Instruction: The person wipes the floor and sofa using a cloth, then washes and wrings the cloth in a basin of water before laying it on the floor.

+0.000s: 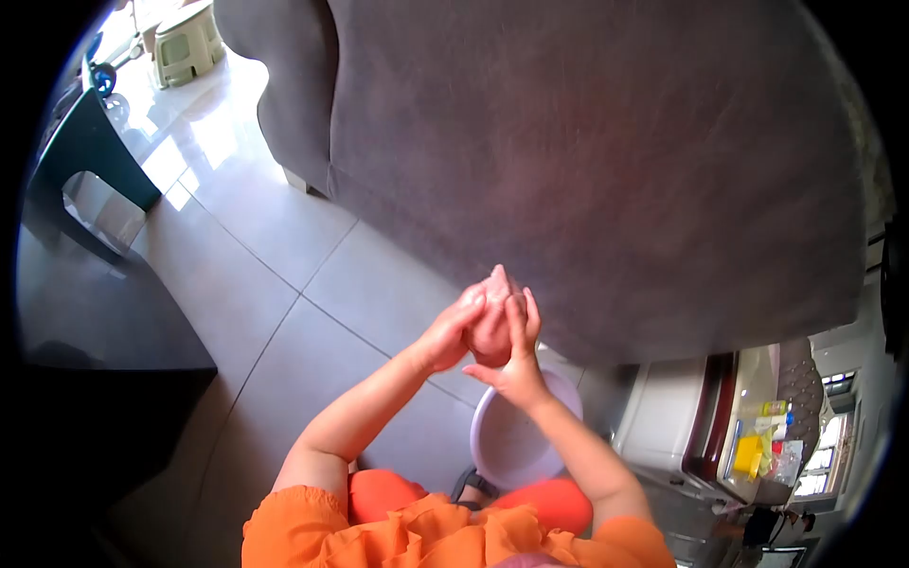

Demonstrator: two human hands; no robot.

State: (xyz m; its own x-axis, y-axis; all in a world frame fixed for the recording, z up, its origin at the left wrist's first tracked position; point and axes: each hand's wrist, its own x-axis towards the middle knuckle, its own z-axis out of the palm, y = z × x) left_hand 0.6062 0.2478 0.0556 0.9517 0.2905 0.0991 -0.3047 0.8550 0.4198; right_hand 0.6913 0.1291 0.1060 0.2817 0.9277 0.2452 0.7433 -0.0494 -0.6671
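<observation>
Between my two hands is a pinkish, rounded lump (490,339) with a pointed top; I cannot make out its kind. My left hand (453,333) grips it from the left, thumb and fingers against its side. From the right, my right hand (520,364) closes on the same lump, fingers up along its side and thumb below it. Both hands hide part of its surface. Just below and to the right of the hands, a pale purple basin (480,437) stands on the floor, partly covered by my right forearm.
A large grey upholstered sofa back (587,170) rises ahead. A dark green stool (104,142) and a dark block-like piece (114,322) stand left, a pale step stool (187,47) farther back. At right, a table (705,417) carries a yellow container (748,456). Grey tiles (312,350) cover the floor.
</observation>
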